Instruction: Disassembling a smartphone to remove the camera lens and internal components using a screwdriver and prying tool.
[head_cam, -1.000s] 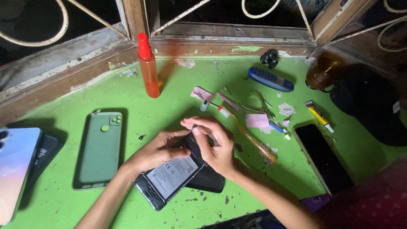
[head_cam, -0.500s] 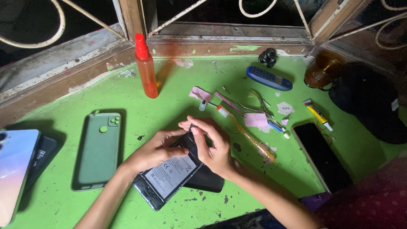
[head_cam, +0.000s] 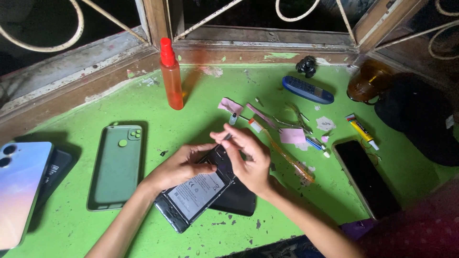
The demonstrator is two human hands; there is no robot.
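right hand (head_cam: 251, 162) lifted slightly over opened phone (head_cam: 196, 193), left hand (head_cam: 179, 167) unmoved

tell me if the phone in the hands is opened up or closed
Opened up: the phone lies back cover off, its battery exposed, between left hand and right hand.

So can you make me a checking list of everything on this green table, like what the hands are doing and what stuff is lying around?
Surface: green table, paint chipped, small dark specks.
Job's things: opened phone with its back off and the battery showing, lying on a dark cover.
Clutter: green phone case, orange spray bottle, pastel phone, blue handset, tweezers, yellow glue tube, black screen panel, pink scraps.
Fingers: left hand steadies the phone; right hand pinches a small thin tool over its top end.
Cables: nothing seen.
Surroundings: worn wooden window frame with curved metal bars, dark outside.
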